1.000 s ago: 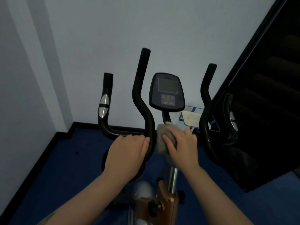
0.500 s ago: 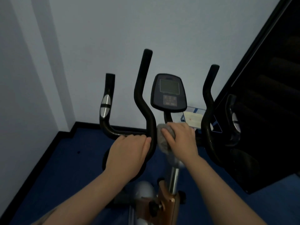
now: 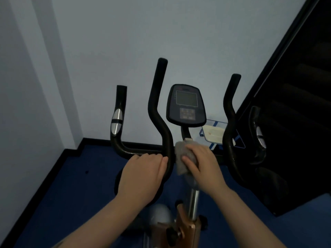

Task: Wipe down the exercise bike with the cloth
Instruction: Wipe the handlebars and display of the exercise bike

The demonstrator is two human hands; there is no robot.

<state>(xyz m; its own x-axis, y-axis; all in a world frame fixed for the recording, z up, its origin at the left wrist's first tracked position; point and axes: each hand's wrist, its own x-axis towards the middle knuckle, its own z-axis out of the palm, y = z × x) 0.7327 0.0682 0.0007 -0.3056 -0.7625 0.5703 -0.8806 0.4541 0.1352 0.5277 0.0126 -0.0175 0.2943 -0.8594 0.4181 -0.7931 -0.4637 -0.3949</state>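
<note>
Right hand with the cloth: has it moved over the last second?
Yes, slightly: the right hand and cloth slid up the post toward the console.

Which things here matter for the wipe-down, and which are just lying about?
In the job:
- cloth, under the right hand
- handlebar, gripped by the left hand
- console
- stem

Lying about:
- clear tray by the wall
- dark door
</note>
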